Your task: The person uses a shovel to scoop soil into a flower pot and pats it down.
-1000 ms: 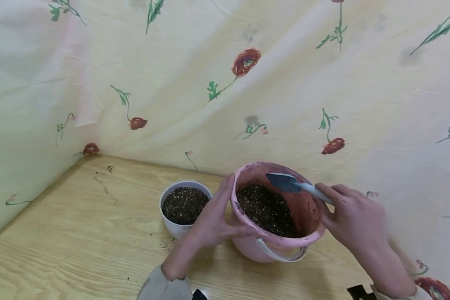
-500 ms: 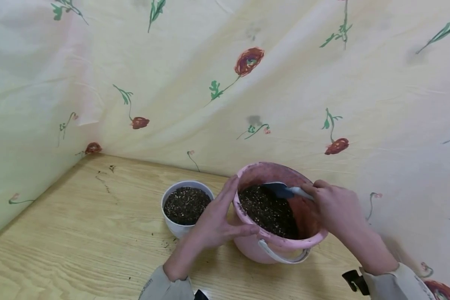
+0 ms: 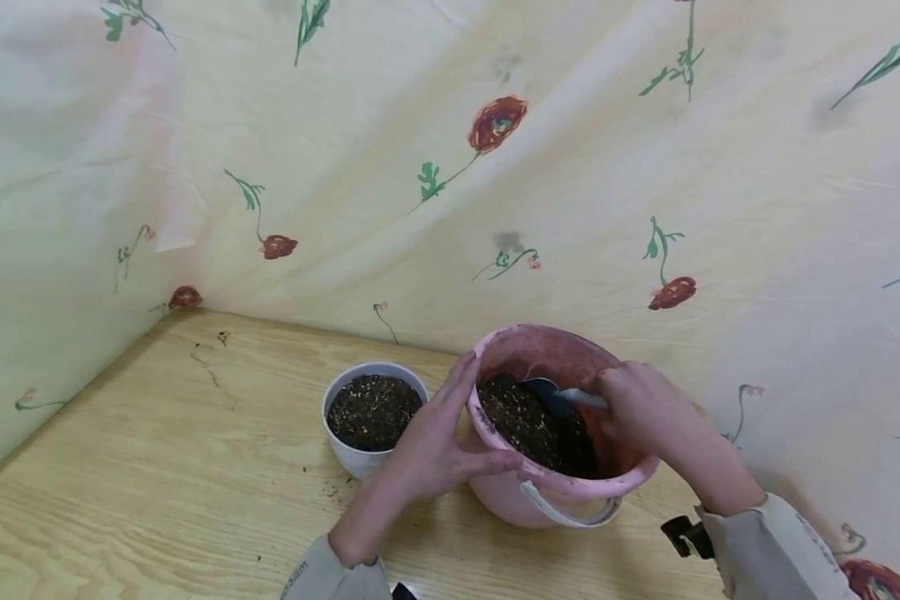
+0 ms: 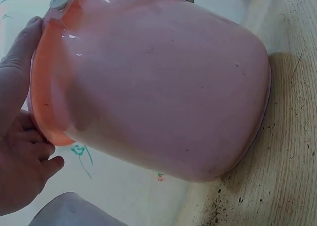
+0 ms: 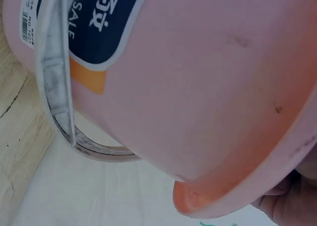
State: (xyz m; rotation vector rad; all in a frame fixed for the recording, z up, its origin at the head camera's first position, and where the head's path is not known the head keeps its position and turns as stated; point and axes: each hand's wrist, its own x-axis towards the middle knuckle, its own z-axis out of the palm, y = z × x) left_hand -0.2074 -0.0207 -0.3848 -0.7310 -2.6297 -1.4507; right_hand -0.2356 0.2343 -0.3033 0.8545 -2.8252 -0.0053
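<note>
My left hand (image 3: 431,450) holds the rim of a pink bucket (image 3: 506,496), thumb on the near side and fingers at the left side. The left wrist view shows the bucket's smooth wall (image 4: 168,82) with the fingers (image 4: 37,149) bent at its rim. Dark potting soil (image 3: 528,429) lies inside, and the bucket tilts a little. Reaching over the right rim, my right hand (image 3: 645,408) grips the pale handle of a small trowel (image 3: 558,396). Its blue-grey blade is partly sunk in the soil. The right wrist view mostly shows the bucket's outside; the trowel is hidden there.
A white pot (image 3: 352,458) filled with soil stands left of the bucket, close to my left forearm. The bucket's white handle (image 3: 570,512) hangs down in front. Soil crumbs are scattered on the wooden table (image 3: 157,467). A flowered cloth (image 3: 330,167) rises behind.
My right hand has moved left and into the bucket, taking the trowel from above the soil down into it. My left hand keeps its place on the rim.
</note>
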